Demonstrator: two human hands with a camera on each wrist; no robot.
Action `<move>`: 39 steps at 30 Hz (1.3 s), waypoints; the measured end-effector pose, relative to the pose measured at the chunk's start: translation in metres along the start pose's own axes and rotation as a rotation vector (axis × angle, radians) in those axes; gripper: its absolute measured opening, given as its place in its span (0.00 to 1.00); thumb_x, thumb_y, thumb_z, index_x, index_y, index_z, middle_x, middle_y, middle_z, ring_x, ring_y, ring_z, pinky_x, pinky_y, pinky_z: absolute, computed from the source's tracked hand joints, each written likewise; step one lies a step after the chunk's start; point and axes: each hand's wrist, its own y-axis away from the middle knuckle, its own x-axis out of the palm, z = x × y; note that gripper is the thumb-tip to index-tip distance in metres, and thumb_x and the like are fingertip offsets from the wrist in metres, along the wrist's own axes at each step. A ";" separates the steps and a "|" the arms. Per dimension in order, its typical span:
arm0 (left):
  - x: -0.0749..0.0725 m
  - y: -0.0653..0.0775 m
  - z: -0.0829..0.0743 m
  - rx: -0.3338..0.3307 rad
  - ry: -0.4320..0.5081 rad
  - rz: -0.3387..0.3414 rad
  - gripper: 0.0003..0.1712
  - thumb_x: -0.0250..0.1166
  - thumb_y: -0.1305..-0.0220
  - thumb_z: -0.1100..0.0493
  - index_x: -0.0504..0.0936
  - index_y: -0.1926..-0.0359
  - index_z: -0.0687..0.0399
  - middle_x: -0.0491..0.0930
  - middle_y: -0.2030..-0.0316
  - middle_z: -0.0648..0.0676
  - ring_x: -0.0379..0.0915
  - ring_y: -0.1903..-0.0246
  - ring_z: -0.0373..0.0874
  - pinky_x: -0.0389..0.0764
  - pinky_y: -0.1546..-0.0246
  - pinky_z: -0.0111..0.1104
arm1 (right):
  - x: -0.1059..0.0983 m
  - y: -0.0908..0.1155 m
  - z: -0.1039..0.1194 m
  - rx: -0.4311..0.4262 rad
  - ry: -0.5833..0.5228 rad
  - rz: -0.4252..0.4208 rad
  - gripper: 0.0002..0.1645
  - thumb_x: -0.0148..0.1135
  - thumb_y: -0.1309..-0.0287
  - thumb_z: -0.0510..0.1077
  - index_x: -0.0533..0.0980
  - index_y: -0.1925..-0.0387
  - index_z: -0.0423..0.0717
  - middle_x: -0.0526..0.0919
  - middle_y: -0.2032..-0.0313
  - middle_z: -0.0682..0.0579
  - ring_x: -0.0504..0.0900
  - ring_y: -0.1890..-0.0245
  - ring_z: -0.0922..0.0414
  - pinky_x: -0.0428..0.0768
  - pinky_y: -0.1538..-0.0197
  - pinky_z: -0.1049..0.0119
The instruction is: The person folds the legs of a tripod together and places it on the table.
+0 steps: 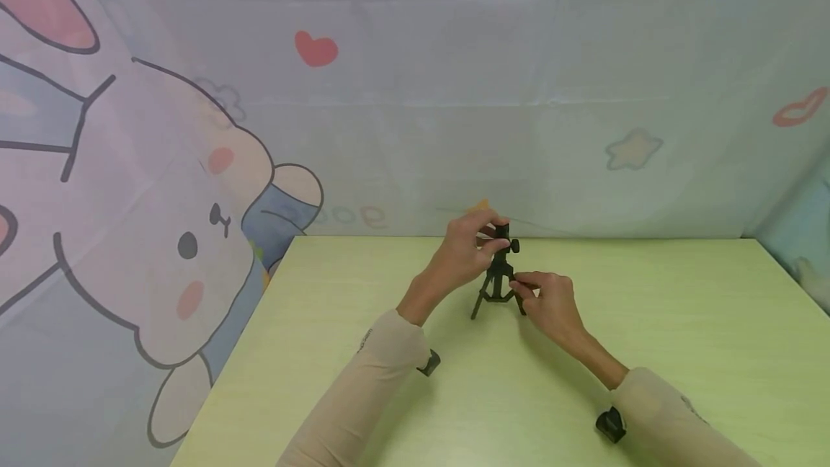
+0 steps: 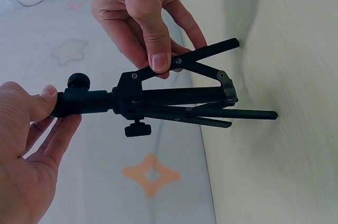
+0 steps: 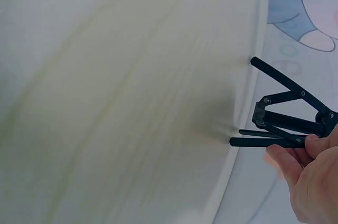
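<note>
Black tripod (image 1: 498,283) is held upright by both hands (image 1: 463,247) (image 1: 552,305).

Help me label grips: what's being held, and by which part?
A black tripod: the left hand grips its upper tube near the top; the right hand pinches one leg.

Bench (image 1: 681,323): pale yellow-green top, faint streaks in the surface. Spread beneath both hands; far edge ran straight across just beyond them. Left edge slanted, well apart from the left hand (image 1: 462,247); right edge likewise well apart from the right hand (image 1: 551,301). Small black tripod (image 1: 498,283) stood upright between the hands, toward the far edge, legs down over the bench; whether every foot touched could not be told. Soft shadows fell on the top below the hands.
</note>
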 end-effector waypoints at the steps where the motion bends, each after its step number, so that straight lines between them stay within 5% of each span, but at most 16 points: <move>1: 0.000 0.000 -0.001 -0.003 -0.001 -0.002 0.14 0.69 0.31 0.68 0.81 0.46 0.62 0.81 0.48 0.59 0.84 0.54 0.50 0.83 0.57 0.23 | 0.000 0.000 0.000 -0.004 -0.002 -0.008 0.06 0.69 0.38 0.29 0.88 0.60 0.32 0.90 0.67 0.42 0.90 0.69 0.47 0.73 0.76 0.71; 10: 0.002 -0.002 -0.001 -0.011 0.001 -0.015 0.11 0.70 0.32 0.69 0.81 0.50 0.62 0.81 0.48 0.59 0.85 0.55 0.51 0.83 0.58 0.23 | 0.001 0.000 -0.006 0.004 -0.036 -0.033 0.06 0.71 0.38 0.31 0.88 0.59 0.31 0.90 0.65 0.41 0.90 0.68 0.47 0.77 0.75 0.74; 18: 0.001 -0.002 -0.002 -0.024 -0.011 -0.015 0.11 0.70 0.33 0.69 0.81 0.51 0.62 0.81 0.49 0.59 0.85 0.55 0.51 0.83 0.59 0.23 | -0.002 -0.005 -0.011 -0.072 -0.031 0.006 0.03 0.73 0.39 0.32 0.89 0.63 0.36 0.90 0.70 0.46 0.89 0.73 0.53 0.78 0.72 0.72; 28: -0.001 -0.005 -0.003 -0.026 -0.004 0.017 0.13 0.70 0.33 0.70 0.81 0.50 0.64 0.81 0.49 0.59 0.85 0.55 0.50 0.83 0.59 0.23 | -0.014 -0.011 -0.014 0.018 -0.025 0.195 0.05 0.69 0.32 0.38 0.88 0.60 0.39 0.90 0.65 0.50 0.88 0.67 0.56 0.83 0.65 0.64; 39: -0.001 -0.006 -0.006 -0.042 -0.035 0.022 0.11 0.71 0.33 0.69 0.81 0.51 0.62 0.82 0.50 0.58 0.86 0.55 0.49 0.83 0.60 0.22 | -0.011 -0.010 -0.012 0.047 -0.067 0.155 0.06 0.71 0.35 0.34 0.88 0.59 0.34 0.91 0.64 0.45 0.87 0.71 0.57 0.81 0.70 0.70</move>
